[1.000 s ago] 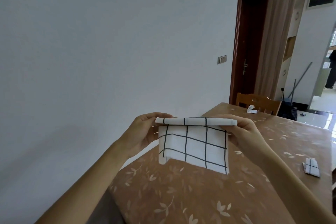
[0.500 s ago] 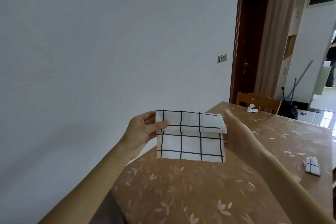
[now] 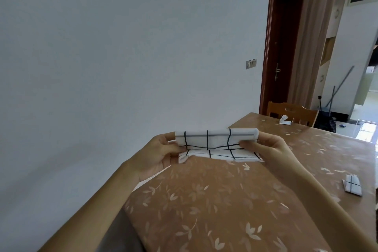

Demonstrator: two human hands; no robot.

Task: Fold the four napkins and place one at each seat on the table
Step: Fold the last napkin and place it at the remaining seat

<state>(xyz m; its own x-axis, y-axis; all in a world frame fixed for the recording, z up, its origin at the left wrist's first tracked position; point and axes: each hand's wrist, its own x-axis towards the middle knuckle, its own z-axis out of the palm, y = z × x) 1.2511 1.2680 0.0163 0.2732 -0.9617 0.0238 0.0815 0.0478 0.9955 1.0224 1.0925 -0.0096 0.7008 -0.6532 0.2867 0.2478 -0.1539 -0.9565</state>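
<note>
Head view: pinching napkin (image 3: 216, 139) by its ends between left hand (image 3: 161, 155) and right hand (image 3: 268, 147), lower flap hanging just beneath both. Could spring open or crease crooked if either pinch slackens.

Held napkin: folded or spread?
Folded: the white black-grid cloth napkin shows stacked layers, pinched at either end by the left hand and right hand.

Bare forearms (image 3: 102, 200) lead to the bare left hand (image 3: 161, 154) and right hand (image 3: 271, 146).

Looks like matt cloth in the checked napkin (image 3: 214, 143). Shines smooth and glossy across the table cover (image 3: 204, 210).
</note>
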